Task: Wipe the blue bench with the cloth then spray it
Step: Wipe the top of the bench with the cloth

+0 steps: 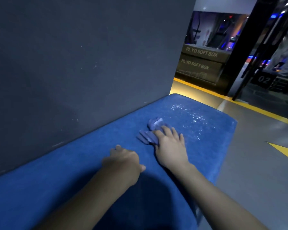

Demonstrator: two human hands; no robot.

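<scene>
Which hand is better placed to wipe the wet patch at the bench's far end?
Right. The right hand presses on the cloth, just short of the wet patch; the left hand rests farther back on the blue bench, without the cloth.

Blue bench (93, 171), purple-blue cloth (150, 133), dark grey wall (73, 63), yellow floor stripe (264, 113).

We count two hands, one left hand (125, 161) and one right hand (170, 146). We see one cloth (149, 134) and one blue table (73, 180), with one glistening patch of droplets (188, 113) on its top. Behind it we find one dark wall panel (73, 63). Farther off we count two stacked boxes, an upper box (201, 53) and a lower box (195, 65), each lettered SOFT BOX. On the floor (256, 146) we count one yellow line (259, 112), one yellow arrowhead (285, 151), and one sign (263, 79) marked 02.
</scene>
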